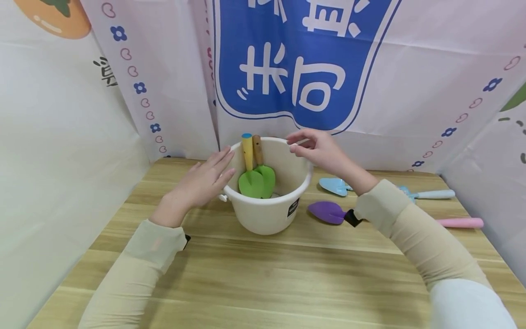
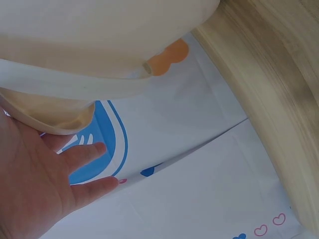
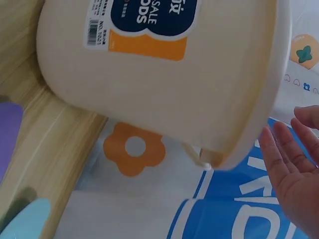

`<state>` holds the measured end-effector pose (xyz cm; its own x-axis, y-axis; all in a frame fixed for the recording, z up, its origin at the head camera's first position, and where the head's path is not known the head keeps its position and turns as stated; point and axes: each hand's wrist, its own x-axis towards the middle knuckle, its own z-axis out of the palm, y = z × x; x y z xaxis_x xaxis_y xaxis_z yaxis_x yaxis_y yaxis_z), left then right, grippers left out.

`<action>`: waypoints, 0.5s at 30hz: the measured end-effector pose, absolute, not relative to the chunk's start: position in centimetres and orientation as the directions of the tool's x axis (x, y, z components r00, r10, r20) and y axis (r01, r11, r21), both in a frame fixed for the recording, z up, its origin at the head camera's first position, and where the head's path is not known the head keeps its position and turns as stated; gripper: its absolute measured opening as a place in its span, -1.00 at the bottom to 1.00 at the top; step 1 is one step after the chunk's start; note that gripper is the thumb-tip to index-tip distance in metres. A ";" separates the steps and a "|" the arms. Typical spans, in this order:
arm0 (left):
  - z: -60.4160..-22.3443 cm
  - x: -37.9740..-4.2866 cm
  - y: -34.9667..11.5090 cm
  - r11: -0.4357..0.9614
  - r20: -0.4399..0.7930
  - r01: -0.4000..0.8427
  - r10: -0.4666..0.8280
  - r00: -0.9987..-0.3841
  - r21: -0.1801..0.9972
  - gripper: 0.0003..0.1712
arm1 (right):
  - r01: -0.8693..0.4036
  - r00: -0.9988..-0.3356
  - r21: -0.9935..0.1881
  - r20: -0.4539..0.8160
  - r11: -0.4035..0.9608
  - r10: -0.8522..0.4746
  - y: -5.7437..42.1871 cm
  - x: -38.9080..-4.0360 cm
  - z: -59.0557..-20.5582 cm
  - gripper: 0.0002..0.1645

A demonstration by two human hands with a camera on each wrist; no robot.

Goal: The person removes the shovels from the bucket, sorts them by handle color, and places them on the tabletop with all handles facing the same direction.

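A cream plastic bucket [image 1: 263, 219] stands upright on the table. Inside it lean two small trowels with green blades, one with a yellow handle [image 1: 248, 155] and the other with a wooden handle [image 1: 258, 151]. My left hand [image 1: 203, 180] lies along the bucket's left rim with its fingers extended. In the left wrist view, that hand's fingers spread beside the rim and handle [image 2: 75, 87]. At the far right rim is my right hand [image 1: 322, 148], its fingers loosely bent and nothing between them. The right wrist view shows the bucket's printed label [image 3: 152, 20].
Right of the bucket lie a purple trowel [image 1: 327, 212], a light blue blade [image 1: 334, 186], a light blue tool handle [image 1: 435, 194] and a pink handle [image 1: 460, 223]. My right forearm partly covers them. Printed cloth [image 1: 181, 91] hangs behind the wooden table [image 1: 263, 283].
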<state>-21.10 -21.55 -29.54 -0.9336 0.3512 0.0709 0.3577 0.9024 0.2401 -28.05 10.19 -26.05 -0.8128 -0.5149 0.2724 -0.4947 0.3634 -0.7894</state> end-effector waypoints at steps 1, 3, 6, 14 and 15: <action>-29.5 -21.1 -21.6 0.903 0.071 0.358 0.351 -0.934 0.240 -0.23 | -0.494 -0.810 -0.797 0.276 0.348 -0.518 9.8 -28.2 -26.1 -0.61; -29.5 -21.1 -21.6 0.903 0.072 0.358 0.351 -0.934 0.239 -0.23 | -0.493 -0.803 -0.811 0.286 0.315 -0.522 9.0 -28.4 -26.1 -0.61; -29.5 -21.2 -21.6 0.904 0.071 0.357 0.350 -0.934 0.237 -0.23 | -0.492 -0.797 -0.823 0.296 0.283 -0.526 7.9 -28.9 -26.2 -0.60; -29.5 -21.2 -21.6 0.904 0.063 0.354 0.349 -0.935 0.241 -0.23 | -0.480 -0.795 -0.835 0.285 0.269 -0.536 5.8 -30.0 -26.3 -0.57; -29.5 -21.2 -21.6 0.904 0.063 0.353 0.348 -0.935 0.242 -0.23 | -0.480 -0.795 -0.834 0.284 0.271 -0.536 5.6 -30.1 -26.3 -0.57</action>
<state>-21.20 -21.64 -29.53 -0.9354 0.3480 0.0630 0.3526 0.9040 0.2418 -30.11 5.59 -26.34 -0.7951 -0.5359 0.2840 -0.4804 0.2708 -0.8342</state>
